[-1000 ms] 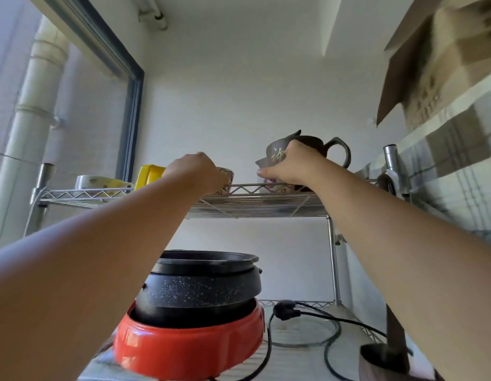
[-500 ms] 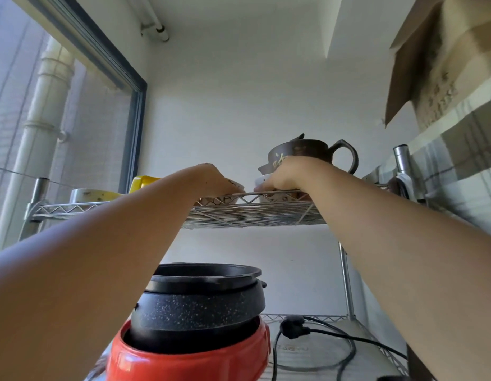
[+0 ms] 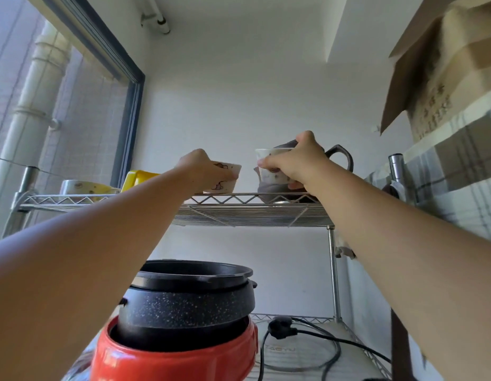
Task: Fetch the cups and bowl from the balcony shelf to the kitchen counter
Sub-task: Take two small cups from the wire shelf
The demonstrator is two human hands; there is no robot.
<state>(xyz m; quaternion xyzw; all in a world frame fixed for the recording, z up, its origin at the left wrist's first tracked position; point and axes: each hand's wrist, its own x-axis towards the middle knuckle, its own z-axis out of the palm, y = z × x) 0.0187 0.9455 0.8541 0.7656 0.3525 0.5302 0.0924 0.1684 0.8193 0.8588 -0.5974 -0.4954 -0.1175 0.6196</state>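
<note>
- A white patterned cup (image 3: 225,178) is gripped by the left hand (image 3: 203,171), low over the wire shelf (image 3: 238,213) front edge
- A second cup (image 3: 269,167) is clasped by the right hand (image 3: 296,163), raised above the shelf, before a dark teapot (image 3: 340,158)
- A bowl (image 3: 85,188) is seen at the shelf's left end

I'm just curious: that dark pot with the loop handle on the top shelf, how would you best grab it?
Probably by the loop handle of the dark pot, coming from the right: the handle juts out that way, open, while the right hand and its cup cover the pot's front.

Two white cups (image 3: 224,179) (image 3: 269,166), one bowl (image 3: 85,188), one dark teapot (image 3: 339,158), one red cooker (image 3: 175,353).
</note>
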